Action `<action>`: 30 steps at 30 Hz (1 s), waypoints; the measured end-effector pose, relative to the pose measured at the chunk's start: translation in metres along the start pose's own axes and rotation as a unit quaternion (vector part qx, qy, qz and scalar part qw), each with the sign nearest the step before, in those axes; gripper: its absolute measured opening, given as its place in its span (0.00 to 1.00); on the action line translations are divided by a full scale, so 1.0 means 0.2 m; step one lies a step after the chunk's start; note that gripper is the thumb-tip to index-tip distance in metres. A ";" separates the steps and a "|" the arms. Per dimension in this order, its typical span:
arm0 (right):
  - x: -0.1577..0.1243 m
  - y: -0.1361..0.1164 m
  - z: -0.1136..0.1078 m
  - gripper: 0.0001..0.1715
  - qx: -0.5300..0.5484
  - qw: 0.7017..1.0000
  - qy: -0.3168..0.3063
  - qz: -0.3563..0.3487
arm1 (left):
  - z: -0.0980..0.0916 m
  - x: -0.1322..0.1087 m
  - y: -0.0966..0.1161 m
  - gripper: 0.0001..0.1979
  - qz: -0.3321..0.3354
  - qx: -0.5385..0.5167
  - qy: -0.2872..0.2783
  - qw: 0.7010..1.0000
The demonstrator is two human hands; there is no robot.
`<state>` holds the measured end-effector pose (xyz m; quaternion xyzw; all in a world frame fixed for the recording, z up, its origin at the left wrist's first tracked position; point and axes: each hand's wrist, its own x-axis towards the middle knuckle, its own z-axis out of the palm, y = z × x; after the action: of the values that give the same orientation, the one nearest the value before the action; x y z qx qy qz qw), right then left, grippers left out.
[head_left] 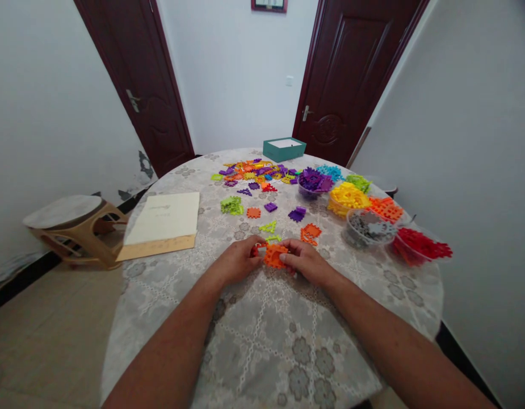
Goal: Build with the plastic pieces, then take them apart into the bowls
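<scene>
Between my two hands, just above the table, is an orange interlocking plastic piece (274, 257) with notched edges. My right hand (303, 260) pinches its right side with thumb and fingers. On the other side, my left hand (242, 258) has its fingers closed on a small red-orange toy piece (257, 250); whether that is joined to the orange one I cannot tell. Just beyond my fingers lie yellow-green frame pieces (268, 227). Orange pieces (310, 233) rest past my right hand, and a flat orange square (253, 212) lies farther back.
Tubs of sorted pieces, including purple (315, 182), yellow (349, 197), grey (370, 228) and red (421, 247), stand at the right. A mixed pile (253, 170) spreads toward the back, near a green box (284, 150). Left are a paper pad (164, 218) and a stool (75, 227).
</scene>
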<state>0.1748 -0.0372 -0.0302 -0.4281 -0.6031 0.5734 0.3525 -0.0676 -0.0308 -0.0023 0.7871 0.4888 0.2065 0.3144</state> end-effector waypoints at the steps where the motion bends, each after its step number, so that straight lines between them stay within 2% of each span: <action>1: 0.00 0.00 0.00 0.22 -0.004 1.000 0.002 -0.001 | 0.00 0.00 0.01 0.22 0.013 -0.031 -0.005 0.999; 4: 0.00 -0.01 0.01 0.23 -0.013 1.000 0.020 -0.005 | 0.00 0.01 0.03 0.20 0.066 -0.105 -0.032 0.992; 6: 0.01 -0.01 0.01 0.24 -0.022 0.999 0.031 -0.013 | -0.01 0.01 0.04 0.22 0.078 -0.130 -0.039 0.988; 11: 0.02 0.00 0.01 0.23 -0.042 0.998 0.040 -0.015 | -0.02 -0.01 0.06 0.33 -0.003 -0.179 -0.027 0.983; 17: 0.05 0.05 0.03 0.14 -0.044 0.999 0.025 -0.018 | -0.02 0.01 0.11 0.24 0.009 -0.238 -0.058 0.969; 19: 0.06 0.05 0.04 0.11 -0.049 0.998 0.028 -0.020 | 0.00 0.02 0.12 0.26 0.006 -0.236 -0.065 0.970; 23: 0.05 0.02 0.06 0.13 -0.140 0.985 0.066 -0.080 | 0.05 0.03 0.12 0.42 -0.021 -0.184 -0.041 0.982; 27: 0.02 -0.03 0.09 0.17 -0.241 0.952 0.109 -0.154 | 0.06 0.04 0.10 0.38 -0.017 -0.125 0.008 0.992; 30: 0.01 -0.04 0.10 0.21 -0.187 0.969 0.106 -0.126 | 0.04 0.04 0.09 0.36 -0.011 -0.155 0.007 0.988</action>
<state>0.1543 -0.0425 -0.0235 -0.4651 -0.7078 0.3529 0.3977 -0.0477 -0.0306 0.0042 0.7218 0.4616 0.2822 0.4317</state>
